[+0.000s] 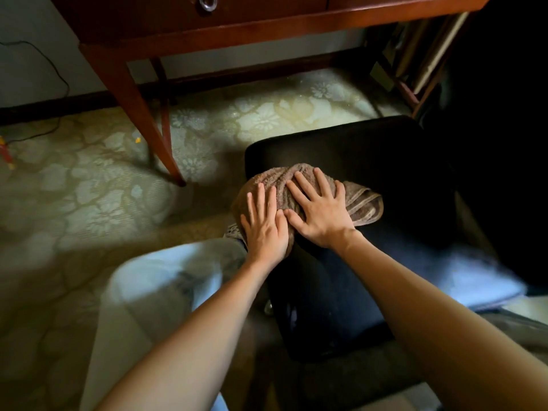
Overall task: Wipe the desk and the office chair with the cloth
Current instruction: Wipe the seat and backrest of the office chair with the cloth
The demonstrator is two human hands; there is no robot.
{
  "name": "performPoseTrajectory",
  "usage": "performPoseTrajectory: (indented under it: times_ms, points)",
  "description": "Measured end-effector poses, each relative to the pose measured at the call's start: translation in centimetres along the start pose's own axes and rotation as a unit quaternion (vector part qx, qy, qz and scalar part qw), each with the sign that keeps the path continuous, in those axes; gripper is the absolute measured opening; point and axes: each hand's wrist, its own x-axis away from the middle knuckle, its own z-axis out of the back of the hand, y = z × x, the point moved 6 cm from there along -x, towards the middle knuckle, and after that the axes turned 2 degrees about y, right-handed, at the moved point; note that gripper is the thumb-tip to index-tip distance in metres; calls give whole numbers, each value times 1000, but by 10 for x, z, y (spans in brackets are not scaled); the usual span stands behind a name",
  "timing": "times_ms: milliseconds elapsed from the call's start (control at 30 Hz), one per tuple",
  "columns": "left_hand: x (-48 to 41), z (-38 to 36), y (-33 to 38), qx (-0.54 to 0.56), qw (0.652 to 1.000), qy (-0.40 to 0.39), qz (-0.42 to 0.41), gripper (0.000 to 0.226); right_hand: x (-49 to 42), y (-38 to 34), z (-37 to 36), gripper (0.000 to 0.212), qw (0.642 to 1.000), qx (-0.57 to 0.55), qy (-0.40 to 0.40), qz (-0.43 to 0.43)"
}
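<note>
We see both hands laid flat on a brown terry towel (363, 206) that lies bunched on the black seat of the office chair (370, 149). The towel sits at the seat's left front corner, and part of it hangs over the seat's left edge. The left hand (265, 229) presses the towel at that left edge, its fingers straight and close together, curled round nothing. The right hand (321, 215) presses the towel just inward on the seat, its fingers straight and spread and its thumb touching the left hand's forefinger. Neither hand pinches or grasps the fabric; both rest on it with open palms.

A striped hem of the towel shows on the seat to the right of the right hand. The near part of the seat is dim and blurred, so we cannot tell its surface for certain; it may be dusty.

Beyond the seat stands the reddish wooden desk (267, 28), with a metal ring pull (207, 1) on its drawer and one slanted leg (133, 108) reaching the floor left of the seat. A flowered floor covering (89, 188) spreads left of the seat, and a dark cable (56, 84) trails far left of it. A knee in pale trousers (166, 277) shows just left of the seat.
</note>
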Motion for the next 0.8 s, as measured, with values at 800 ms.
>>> performPoseTrajectory:
  times_ms: [800]
  points:
    - [172,-10,20,-10,995,-97,-19,73,186,-33,-9,69,994,-40,-62,-83]
